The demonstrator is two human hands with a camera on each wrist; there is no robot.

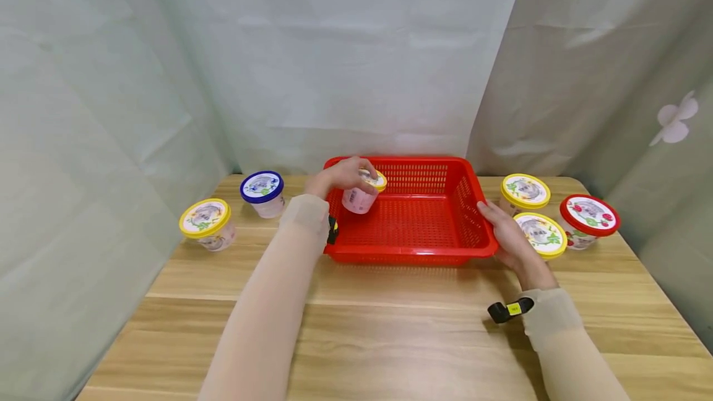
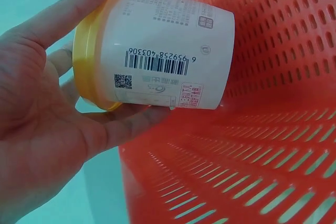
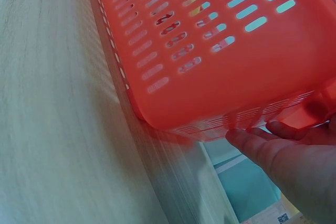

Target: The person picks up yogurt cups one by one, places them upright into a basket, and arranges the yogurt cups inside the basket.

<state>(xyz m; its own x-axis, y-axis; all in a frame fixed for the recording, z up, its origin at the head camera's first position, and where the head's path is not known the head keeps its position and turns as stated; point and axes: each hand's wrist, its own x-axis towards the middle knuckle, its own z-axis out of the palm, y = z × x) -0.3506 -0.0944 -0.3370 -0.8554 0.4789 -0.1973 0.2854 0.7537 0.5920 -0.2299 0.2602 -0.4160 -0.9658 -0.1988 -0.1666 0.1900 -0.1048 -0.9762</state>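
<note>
At the left end of a red plastic basket (image 1: 412, 251), my left hand (image 1: 346, 173) holds a white tub with a yellow lid (image 1: 356, 202). In the left wrist view, the thumb and fingers span the lid on opposite sides, and a barcode faces the camera on the tub's wall (image 2: 168, 40). The tub is inside the basket, close to its slotted wall. My right hand (image 1: 509, 234) grips the basket's right rim, thumb on top. In the right wrist view, its fingers (image 3: 252, 142) lie against the outside of the end wall.
Left of the basket stand a blue-lidded tub (image 1: 263, 189) and a yellow-lidded tub (image 1: 206, 221). On the right, two yellow-lidded tubs (image 1: 525, 192) and a red-lidded tub (image 1: 589, 218) stand near my right hand. Pale curtains (image 1: 356, 54) hang around the wooden table (image 1: 401, 339).
</note>
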